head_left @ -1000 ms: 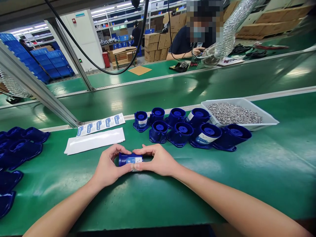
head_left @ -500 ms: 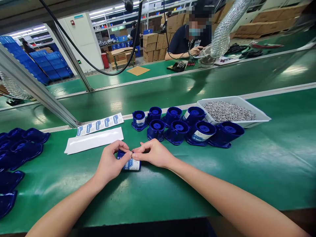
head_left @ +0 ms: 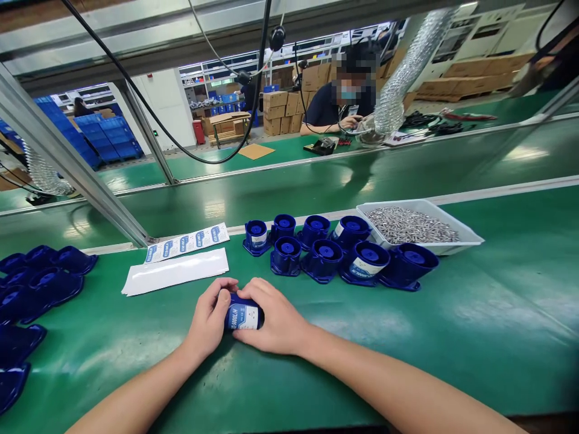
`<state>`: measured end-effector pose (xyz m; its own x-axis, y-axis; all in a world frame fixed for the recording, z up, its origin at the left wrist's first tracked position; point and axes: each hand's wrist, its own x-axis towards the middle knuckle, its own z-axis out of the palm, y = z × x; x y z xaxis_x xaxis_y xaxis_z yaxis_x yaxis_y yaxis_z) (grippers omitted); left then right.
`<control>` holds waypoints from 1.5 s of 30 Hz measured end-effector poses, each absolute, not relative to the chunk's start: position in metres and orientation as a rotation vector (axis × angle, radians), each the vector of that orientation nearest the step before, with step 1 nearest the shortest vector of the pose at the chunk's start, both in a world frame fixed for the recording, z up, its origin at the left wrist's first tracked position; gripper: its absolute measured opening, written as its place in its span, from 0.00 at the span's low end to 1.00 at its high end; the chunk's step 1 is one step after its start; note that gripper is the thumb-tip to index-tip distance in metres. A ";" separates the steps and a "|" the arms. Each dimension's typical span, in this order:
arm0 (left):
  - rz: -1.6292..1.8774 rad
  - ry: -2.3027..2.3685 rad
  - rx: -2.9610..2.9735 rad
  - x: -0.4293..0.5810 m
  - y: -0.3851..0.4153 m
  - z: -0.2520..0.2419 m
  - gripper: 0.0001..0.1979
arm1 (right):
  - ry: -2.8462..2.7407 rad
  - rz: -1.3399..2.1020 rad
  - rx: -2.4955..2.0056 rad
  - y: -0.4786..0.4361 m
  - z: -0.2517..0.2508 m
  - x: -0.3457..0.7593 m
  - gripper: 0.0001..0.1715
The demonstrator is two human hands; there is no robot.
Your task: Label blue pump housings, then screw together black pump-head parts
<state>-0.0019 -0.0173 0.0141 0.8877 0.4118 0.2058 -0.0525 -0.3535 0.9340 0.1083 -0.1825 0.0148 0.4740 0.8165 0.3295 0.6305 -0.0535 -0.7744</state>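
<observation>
A dark blue plastic housing with a blue-and-white label on its side is held between both hands, close above or on the green bench. My left hand is closed round its left end, thumb along the top. From the right, my right hand wraps the other end, with the thumb near the label's lower edge. Just beyond the hands lie a white backing sheet and a strip of printed labels. Parts of the housing are hidden by the fingers.
Several blue housings stand in two rows at the back, some labelled. Behind them sits a white tray of small metal pieces. More blue housings are at the left. A metal post rises there; a co-worker sits across the bench.
My right hand has gone from pinching at the label's top edge to wrapping round the housing's right end. My left fingers have shifted round its left end. The view has tilted slightly upward.
</observation>
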 end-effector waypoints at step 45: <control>0.360 0.044 1.150 0.002 -0.018 0.008 0.41 | -0.751 0.577 -1.179 -0.173 0.004 0.125 0.51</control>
<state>0.0020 -0.0175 0.0082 0.9417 0.3018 0.1490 -0.2566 0.3574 0.8980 0.1245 -0.1731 0.0037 0.6305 0.7456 0.2156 -0.0163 0.2905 -0.9567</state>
